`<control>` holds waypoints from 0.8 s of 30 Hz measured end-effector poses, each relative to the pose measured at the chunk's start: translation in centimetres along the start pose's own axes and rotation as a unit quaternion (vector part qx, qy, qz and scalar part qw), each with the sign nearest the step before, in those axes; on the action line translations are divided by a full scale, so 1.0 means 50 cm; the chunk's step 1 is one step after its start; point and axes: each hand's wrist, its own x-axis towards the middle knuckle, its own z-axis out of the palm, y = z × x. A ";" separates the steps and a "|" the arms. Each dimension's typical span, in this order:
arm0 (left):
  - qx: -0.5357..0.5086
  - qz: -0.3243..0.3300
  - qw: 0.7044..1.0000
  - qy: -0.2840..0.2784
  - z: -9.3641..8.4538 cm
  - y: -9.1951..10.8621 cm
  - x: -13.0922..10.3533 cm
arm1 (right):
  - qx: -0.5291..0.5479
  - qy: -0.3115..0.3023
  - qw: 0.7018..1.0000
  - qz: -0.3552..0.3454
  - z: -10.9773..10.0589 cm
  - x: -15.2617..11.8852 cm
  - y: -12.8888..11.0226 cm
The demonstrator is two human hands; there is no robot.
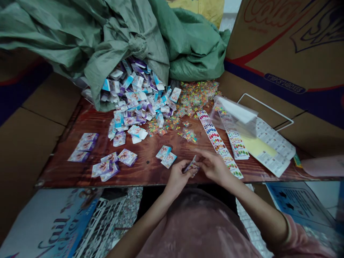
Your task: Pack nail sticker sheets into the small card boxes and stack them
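Near the table's front edge, my left hand [179, 176] grips a small purple and white box [191, 166]. My right hand [212, 165] is at the box's right side, its thumb and fingers closing on the top end, one finger stretched out. Two small light-blue boxes [166, 156] lie just beyond my left hand. To the right of my right hand is a long strip of colourful stickers [219, 143]. Small bags of bright coloured pieces [189, 135] lie beyond my hands.
A green sack [129, 39] spills a heap of small boxes [137, 96] at the back. Several boxes [109, 166] lie on the left of the red-brown table [145, 172]. Sticker sheets [271, 143] and a large carton [285, 64] stand right.
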 end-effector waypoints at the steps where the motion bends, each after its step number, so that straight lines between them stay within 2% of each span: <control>1: 0.003 0.003 1.000 0.002 0.001 -0.002 -0.001 | 0.005 -0.004 1.000 0.010 -0.003 0.002 0.000; 7: 0.034 0.043 0.998 0.002 0.006 -0.004 0.002 | 0.059 0.003 0.996 0.073 -0.023 0.013 -0.010; 12: 0.062 0.050 0.997 0.012 0.008 -0.001 0.006 | -0.081 0.024 0.996 0.033 -0.014 0.008 -0.013; 14: 0.059 0.049 0.997 0.002 0.007 -0.003 0.007 | -0.078 0.015 0.996 0.035 -0.011 0.006 -0.005; 19: 0.066 0.059 0.996 -0.019 0.005 -0.011 0.010 | 0.032 -0.005 0.998 0.057 -0.013 0.005 0.017; 24: 0.078 0.059 0.995 -0.012 0.004 -0.007 0.010 | -0.076 0.015 0.997 -0.014 -0.012 0.002 0.018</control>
